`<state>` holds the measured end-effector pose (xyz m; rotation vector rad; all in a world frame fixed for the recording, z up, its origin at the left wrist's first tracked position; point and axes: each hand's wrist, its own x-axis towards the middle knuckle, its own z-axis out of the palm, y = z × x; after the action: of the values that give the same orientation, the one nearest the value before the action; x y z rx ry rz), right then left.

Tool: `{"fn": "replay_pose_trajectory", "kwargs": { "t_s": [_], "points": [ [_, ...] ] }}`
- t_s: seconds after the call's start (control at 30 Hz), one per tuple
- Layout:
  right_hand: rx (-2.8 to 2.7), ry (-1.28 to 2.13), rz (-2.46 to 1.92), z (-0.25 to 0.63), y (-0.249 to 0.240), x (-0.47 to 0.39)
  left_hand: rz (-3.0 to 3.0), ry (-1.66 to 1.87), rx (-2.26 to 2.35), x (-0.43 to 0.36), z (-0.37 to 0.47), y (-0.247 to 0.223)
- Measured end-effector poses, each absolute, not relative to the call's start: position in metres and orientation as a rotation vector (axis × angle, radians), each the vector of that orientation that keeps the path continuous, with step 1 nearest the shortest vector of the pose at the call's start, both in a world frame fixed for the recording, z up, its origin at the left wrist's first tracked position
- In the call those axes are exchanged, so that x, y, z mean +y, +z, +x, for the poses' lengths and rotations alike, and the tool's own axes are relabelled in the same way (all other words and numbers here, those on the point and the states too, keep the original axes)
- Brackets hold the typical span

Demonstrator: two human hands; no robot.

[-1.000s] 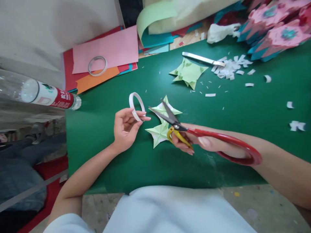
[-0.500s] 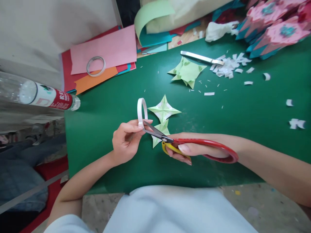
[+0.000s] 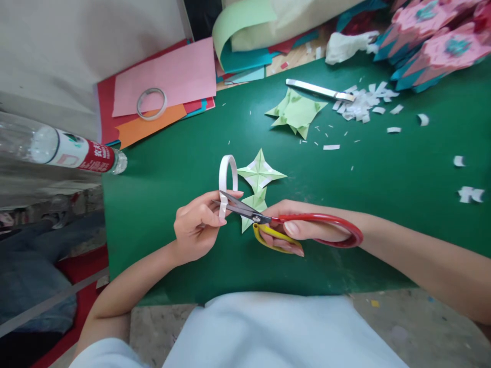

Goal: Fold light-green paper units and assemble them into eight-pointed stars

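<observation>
My left hand (image 3: 197,225) pinches a roll of white double-sided tape (image 3: 223,171), its loose end hanging down to my fingertips. Scissors (image 3: 258,219) with one red and one yellow handle are in my right hand (image 3: 287,232). Their slightly parted blades lie across the tape's loose end. Just beyond the blades, a light green folded paper star (image 3: 260,173) with white patches lies on the table. A second green star (image 3: 255,204) touches it, partly covered by the scissors.
On the green table (image 3: 172,163) are stacked green paper pieces (image 3: 297,112), a metal tweezers-like tool (image 3: 318,90) and white paper scraps (image 3: 358,105). A plastic bottle (image 3: 88,153) and coloured paper sheets (image 3: 172,71) with a tape roll (image 3: 140,105) lie left. Pink paper flowers (image 3: 452,48) stand back right.
My left fingers have drawn a length of tape downward from the roll. The scissor blades have moved left and now straddle the strip.
</observation>
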<state>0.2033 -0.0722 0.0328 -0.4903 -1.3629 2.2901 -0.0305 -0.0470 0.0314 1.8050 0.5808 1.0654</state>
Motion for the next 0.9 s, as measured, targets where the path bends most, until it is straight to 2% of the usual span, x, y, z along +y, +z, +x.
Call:
{"fn": "replay_pose_trajectory", "kwargs": {
  "t_s": [0.67,0.83,0.9],
  "points": [
    [-1.192,2.277,-0.627,0.2,0.038,-0.081,1.804,1.14,0.557,-0.038,-0.029,0.034],
    [-0.99,2.137,-0.655,0.222,0.047,-0.067,2.152,1.039,0.546,-0.034,-0.038,0.035],
    [-1.096,1.94,-0.79,0.233,0.055,-0.061,2.399,1.043,0.595,-0.027,-0.043,0.032]
  ]
}}
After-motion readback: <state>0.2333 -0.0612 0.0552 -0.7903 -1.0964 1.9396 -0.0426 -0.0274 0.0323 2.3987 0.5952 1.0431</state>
